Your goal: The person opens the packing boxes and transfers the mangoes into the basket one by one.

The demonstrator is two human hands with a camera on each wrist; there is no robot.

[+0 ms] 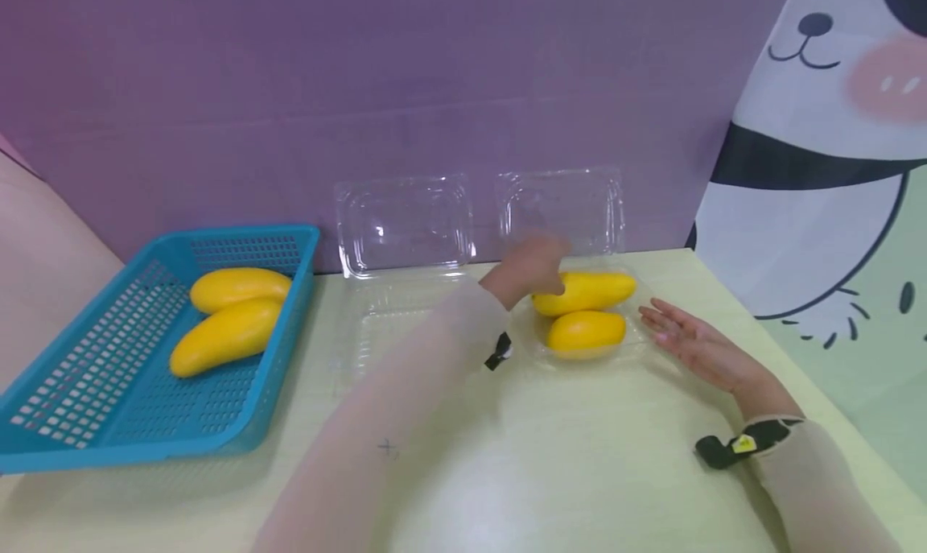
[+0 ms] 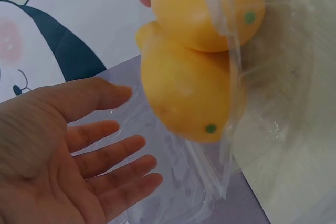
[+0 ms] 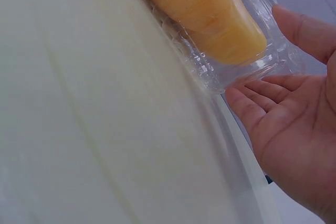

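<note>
Yellow fruits (image 1: pixel 588 330), two, side by side in a clear plastic tray (image 1: pixel 640 341) near the far edge of the counter (image 1: pixel 565 456), toward its far right corner. Hands apart: left hand (image 1: pixel 531 267) by the rear one's left end, fingers loose, gripping nothing; right hand (image 1: pixel 694 348) spread at the tray's right side, contact unclear. Advisable: steady the tray, settle both low, then fold the raised lid (image 1: pixel 562 211) forward.

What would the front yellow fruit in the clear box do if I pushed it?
The front fruit might roll, because it's rounded. It could slip, since its skin looks smooth. The back fruit, right behind, might block it.
</note>
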